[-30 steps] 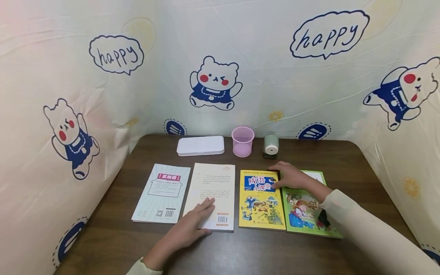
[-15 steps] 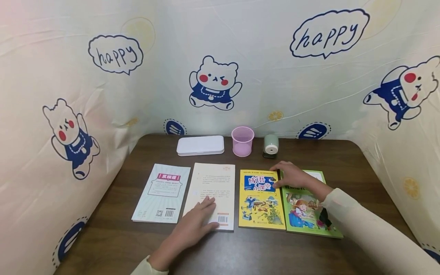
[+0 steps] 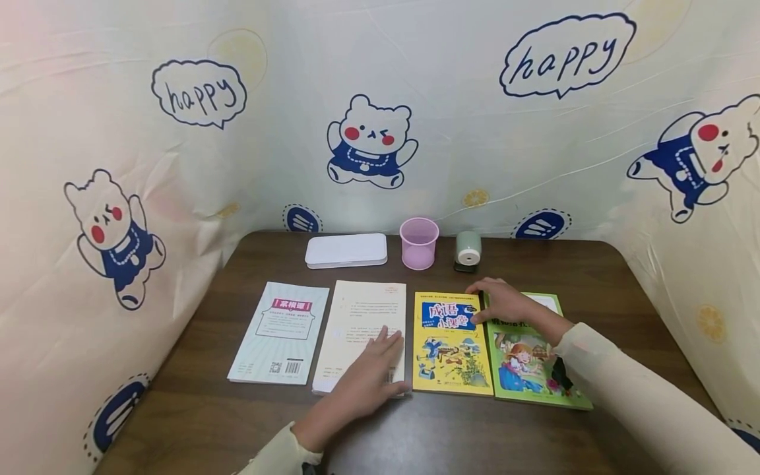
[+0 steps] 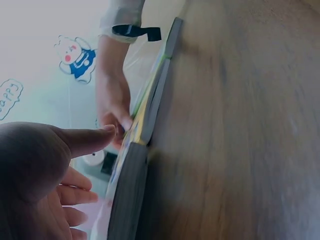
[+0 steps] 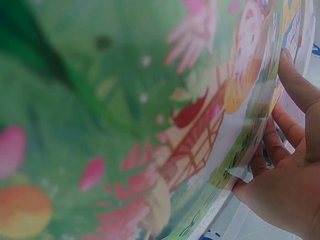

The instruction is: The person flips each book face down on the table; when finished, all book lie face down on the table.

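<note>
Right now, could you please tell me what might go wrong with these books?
The right hand sits at the top right corner of the yellow idiom book and overlaps the green illustrated book, so both could shift. The left hand lies over the cream paperback; sliding right, it might push that into the yellow idiom book across the narrow gap.

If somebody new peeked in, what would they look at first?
Probably the bright yellow book, lying left of the green book, with the right hand at its top right corner. Next might come the winking bear on the cloth behind, then the pink cup near the table's back edge.
</note>
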